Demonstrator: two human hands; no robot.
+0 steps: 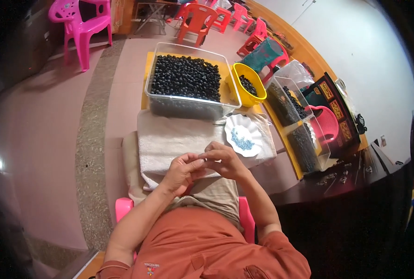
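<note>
My left hand (pixel 182 173) and my right hand (pixel 224 160) meet above my lap, fingertips pinched together. Whatever lies between them is too small or hidden to make out. Under and beyond them spreads a pale cloth (pixel 158 132). Close to my right hand on this cloth sits a white scalloped dish (pixel 232 122) with small blue bits in it. Past the cloth stands a large clear plastic tub (pixel 181 108), holding many small, round black beads (pixel 186 76).
Right of the tub is a yellow basket (pixel 238 86) with more black pieces. Farther right stands a clear divided box (pixel 294 122) partly filled with dark pieces. A pink armchair (pixel 88 25) is at the far left; red and pink chairs stand at the back, including an orange-red chair (pixel 196 21).
</note>
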